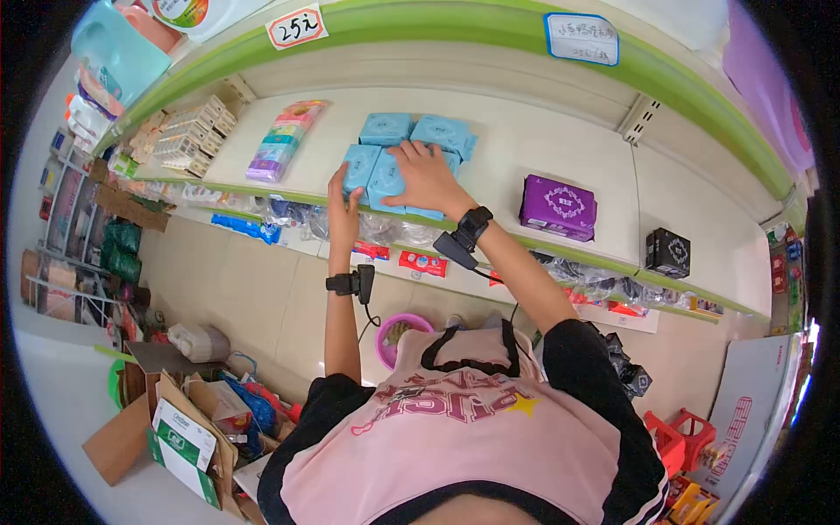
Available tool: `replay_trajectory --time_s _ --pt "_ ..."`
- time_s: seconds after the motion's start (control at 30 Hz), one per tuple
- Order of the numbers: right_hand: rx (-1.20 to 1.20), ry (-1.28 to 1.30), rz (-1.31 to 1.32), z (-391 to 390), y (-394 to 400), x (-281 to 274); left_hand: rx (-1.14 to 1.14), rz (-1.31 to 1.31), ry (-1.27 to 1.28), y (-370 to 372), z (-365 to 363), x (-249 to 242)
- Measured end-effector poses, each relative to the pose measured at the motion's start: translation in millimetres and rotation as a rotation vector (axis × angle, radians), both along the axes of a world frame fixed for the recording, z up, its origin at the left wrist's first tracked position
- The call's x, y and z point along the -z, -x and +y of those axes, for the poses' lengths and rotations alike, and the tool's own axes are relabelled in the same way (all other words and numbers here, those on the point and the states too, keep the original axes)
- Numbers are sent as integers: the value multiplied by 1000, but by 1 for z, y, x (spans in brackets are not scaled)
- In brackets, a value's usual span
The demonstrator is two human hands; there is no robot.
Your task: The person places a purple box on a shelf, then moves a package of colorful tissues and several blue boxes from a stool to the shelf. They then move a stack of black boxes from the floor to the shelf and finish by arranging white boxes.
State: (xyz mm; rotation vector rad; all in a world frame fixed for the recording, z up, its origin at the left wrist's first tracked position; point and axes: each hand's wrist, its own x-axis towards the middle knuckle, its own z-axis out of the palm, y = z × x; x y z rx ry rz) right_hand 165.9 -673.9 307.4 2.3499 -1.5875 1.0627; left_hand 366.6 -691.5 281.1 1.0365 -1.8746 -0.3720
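Several light blue packs (386, 129) stand together in two rows on the white shelf (507, 131). My left hand (343, 210) is at the left front corner of the group, its fingers apart and touching the front left pack (359, 164). Over the front packs lies my right hand (426, 178), fingers spread, covering part of them. Neither hand has its fingers wrapped round a pack. To the right on the same shelf sits a purple pack (558, 207), with a black pack (668, 252) farther right.
Multicoloured packs (286, 140) and stacked small boxes (194, 136) are on the shelf's left part. A green-edged upper shelf (420, 19) with price tags runs above. Below are a pink basin (404, 325), cardboard boxes (184, 437) and a red stool (691, 433).
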Motion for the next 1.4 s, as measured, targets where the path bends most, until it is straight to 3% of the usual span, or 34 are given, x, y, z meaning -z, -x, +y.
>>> replay_trajectory --time_s 0.1,0.17,0.2,0.27,0.4,0.6,0.87,1.4 --pt "-24 -63 7 1 2 -2 29 10 -9 1 1 -3" --pt "-2 -131 47 2 1 -5 -179 -162 126 9 11 -13" --pt "5 -125 45 3 2 -6 -172 -162 132 13 16 -18" --pt "3 -85 8 3 1 -4 -118 -417 213 21 25 -24" --pt "-33 151 -114 18 15 -11 -72 -365 157 23 28 -18" --pt "38 -3 -87 52 55 4 -34 -375 134 20 24 -15" --pt "-98 -144 -264 49 57 -1 -83 -346 134 26 26 -13" --pt "-66 -33 -285 50 49 17 -138 -307 181 31 23 -7"
